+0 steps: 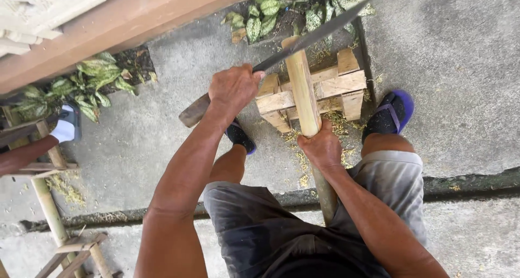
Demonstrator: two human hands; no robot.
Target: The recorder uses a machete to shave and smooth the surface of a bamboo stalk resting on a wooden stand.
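Nearest the camera, the bamboo point(304, 88) runs up between the person's knees, its lower end passing under the right forearm and out of sight by the shorts. The right hand point(323, 147) grips it just short of the wooden block, fingers point(311, 145) wrapped fully round the pole, which pins it and leaves the far part free for the blade. The pole lies across the middle of the block point(338, 83), a small stand of nailed slats on the concrete floor, so the worked end sits raised and steady. The feet in sandals point(391, 113) stand either side of the block. The left hand point(233, 88) is closed tight on the handle of the machete point(311, 37), its butt sticking out behind the fist. The blade slants over the pole's far end; whether the edge touches the bamboo is hard to tell. Shavings litter the floor about the block. Beyond it grow spotted plants point(271, 10).
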